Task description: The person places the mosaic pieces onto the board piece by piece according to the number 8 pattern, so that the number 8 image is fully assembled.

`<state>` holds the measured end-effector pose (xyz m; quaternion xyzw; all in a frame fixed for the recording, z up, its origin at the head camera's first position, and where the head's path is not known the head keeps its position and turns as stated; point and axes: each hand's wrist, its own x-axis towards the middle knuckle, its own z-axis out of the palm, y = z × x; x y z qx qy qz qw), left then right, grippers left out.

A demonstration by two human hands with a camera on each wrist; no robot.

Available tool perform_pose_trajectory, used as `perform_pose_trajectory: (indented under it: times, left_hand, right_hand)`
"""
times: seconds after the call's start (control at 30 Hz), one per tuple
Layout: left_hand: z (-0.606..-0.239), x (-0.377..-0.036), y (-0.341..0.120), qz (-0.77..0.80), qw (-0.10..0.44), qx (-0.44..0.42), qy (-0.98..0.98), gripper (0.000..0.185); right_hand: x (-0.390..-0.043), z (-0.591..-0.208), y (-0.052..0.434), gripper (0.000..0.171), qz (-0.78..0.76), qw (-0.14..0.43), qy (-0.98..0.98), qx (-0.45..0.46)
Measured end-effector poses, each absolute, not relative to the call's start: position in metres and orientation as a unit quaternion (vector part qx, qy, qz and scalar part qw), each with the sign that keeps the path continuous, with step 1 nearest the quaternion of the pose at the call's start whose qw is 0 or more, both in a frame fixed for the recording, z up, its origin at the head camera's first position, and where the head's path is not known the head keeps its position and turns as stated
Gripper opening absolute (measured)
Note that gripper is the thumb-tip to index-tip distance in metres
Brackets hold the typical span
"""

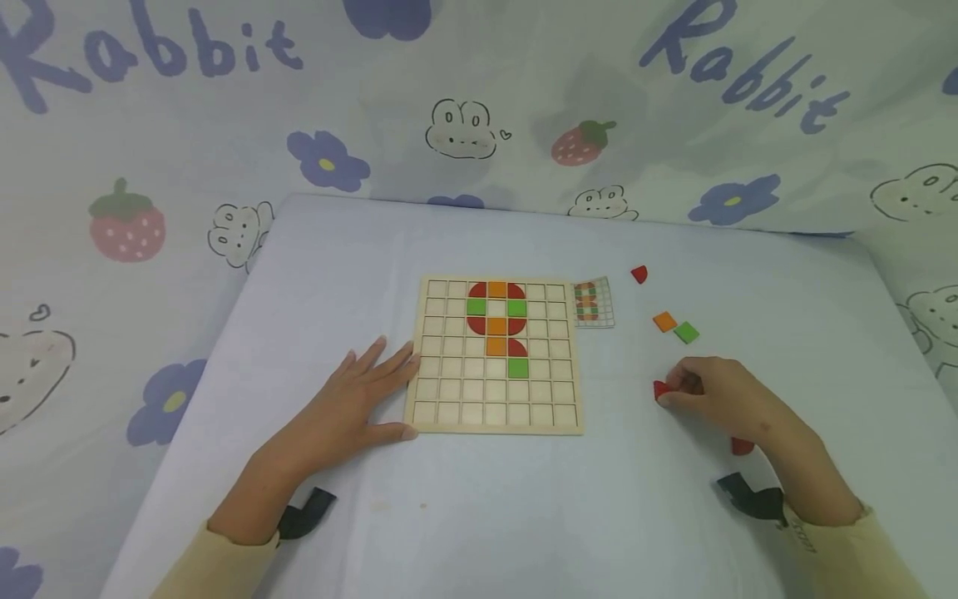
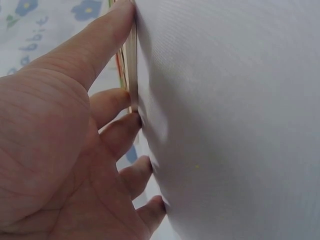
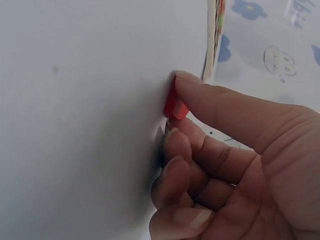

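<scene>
Two bare hands rest on a table [image 1: 524, 516] covered in a pale cloth. On the left, the left hand [image 1: 352, 408] lies flat with fingers straight and spread, its fingertips and thumb touching the left edge of a wooden grid board [image 1: 449, 391]; the left wrist view shows the fingers [image 2: 117, 132] pressed against the board's thin side. On the right, the right hand [image 1: 722, 395] has curled fingers and pinches a small red piece [image 1: 661, 390] between thumb and forefinger, low against the cloth, well to the right of the board; the right wrist view shows the red piece [image 3: 174, 106] held at the fingertips. On the board, red, orange and green tiles [image 1: 496, 320] fill some squares in the upper middle. A small pattern card [image 1: 594, 303] lies just beside the board's upper right corner. Loose on the cloth beyond the right hand lie an orange square [image 1: 664, 321] touching a green square [image 1: 686, 333], and a red quarter-round piece [image 1: 639, 274] farther back. Another red piece [image 1: 743, 447] shows partly under the right wrist. Behind the table hangs a printed fabric [image 1: 150, 125] with rabbits, strawberries and flowers
</scene>
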<state>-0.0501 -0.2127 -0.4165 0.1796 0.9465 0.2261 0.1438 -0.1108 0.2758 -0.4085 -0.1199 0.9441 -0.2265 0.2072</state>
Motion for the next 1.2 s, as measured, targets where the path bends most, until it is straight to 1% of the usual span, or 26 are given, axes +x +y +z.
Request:
perform_pose_trajectory:
  times: [0.2,0.37,0.53,0.83,1.03,1.2]
  left_hand:
    - [-0.417,-0.05,-0.213,0.227,0.144,0.181,0.946,0.096]
    - [-0.417,-0.051,-0.213,0.225,0.143,0.18,0.947,0.096]
    - [-0.418,-0.051,-0.212,0.223,0.145,0.175,0.948,0.097]
    - [-0.416,-0.051,-0.212,0.222,0.149,0.169,0.949,0.097]
    - [-0.416,-0.05,-0.212,0.229,0.147,0.168,0.947,0.097]
    - [-0.417,-0.049,-0.213,0.23,0.146,0.168,0.947,0.097]
  right_hand:
    - [-0.11,-0.413,0.279,0.019,-0.242,0.203,0.942,-0.112]
    - [-0.109,-0.414,0.28,0.012,-0.263,0.185,0.939,-0.12]
    - [-0.108,-0.412,0.27,0.01,-0.296,0.176,0.931,-0.124]
    - [-0.108,-0.409,0.22,0.01,-0.366,0.185,0.903,-0.13]
    - [-0.106,-0.412,0.178,0.009,-0.364,0.215,0.893,-0.155]
    - [-0.103,-0.416,0.15,0.01,-0.348,0.205,0.897,-0.179]
